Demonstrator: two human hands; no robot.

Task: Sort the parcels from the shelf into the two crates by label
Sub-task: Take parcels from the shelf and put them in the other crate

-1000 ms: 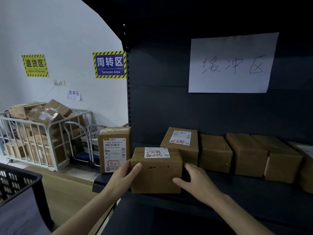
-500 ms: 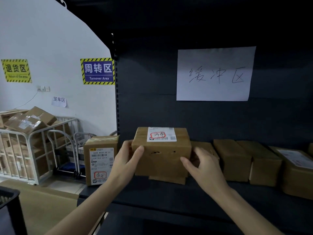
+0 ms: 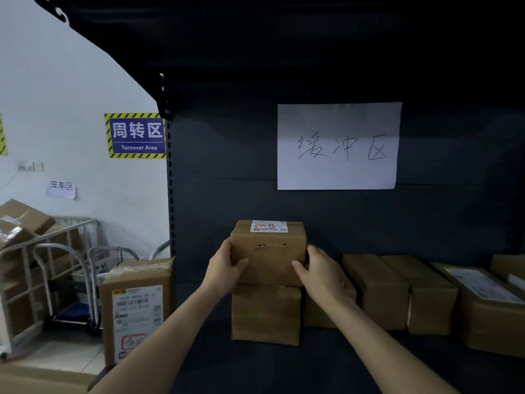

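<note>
Up front, both hands' fingers clamped on held parcel, second parcel directly below, boxes rightward

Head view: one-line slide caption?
Both hands, left and right, hold a labelled parcel above the shelf.

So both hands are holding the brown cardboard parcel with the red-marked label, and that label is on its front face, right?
Not quite. Both the left hand and right hand hold the brown cardboard parcel, but the head view shows its red-marked label on the top face, not the front.
</note>
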